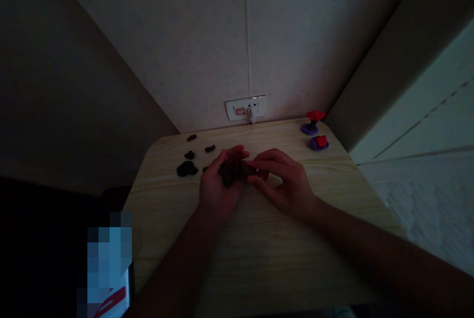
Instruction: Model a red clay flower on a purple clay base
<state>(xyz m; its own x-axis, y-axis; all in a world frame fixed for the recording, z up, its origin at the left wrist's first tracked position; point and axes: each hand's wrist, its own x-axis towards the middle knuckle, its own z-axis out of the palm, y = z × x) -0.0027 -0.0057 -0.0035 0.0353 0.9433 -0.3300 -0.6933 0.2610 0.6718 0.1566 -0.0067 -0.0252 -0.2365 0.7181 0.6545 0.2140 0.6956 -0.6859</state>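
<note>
In the middle of the table, my left hand (218, 192) cradles a dark brown lumpy piece of modelling clay (231, 172), its fingers curled around it from below and behind. My right hand (285, 179) pinches the clay's right end between thumb and fingers. A tiny pale spot shows at those fingertips; what it is I cannot make out. Left of my hands lie a flat black piece (187, 169), a smaller black piece (189, 155) and small brown bits (210, 148). Dim light hides the clay's finer shape.
At the back right stand a red flower shape on a purple base (314, 119) and a red and purple one (319, 142). A wall socket (246, 107) with a white plug sits behind the wooden table (252, 254). A lit screen (116, 300) shows at lower left.
</note>
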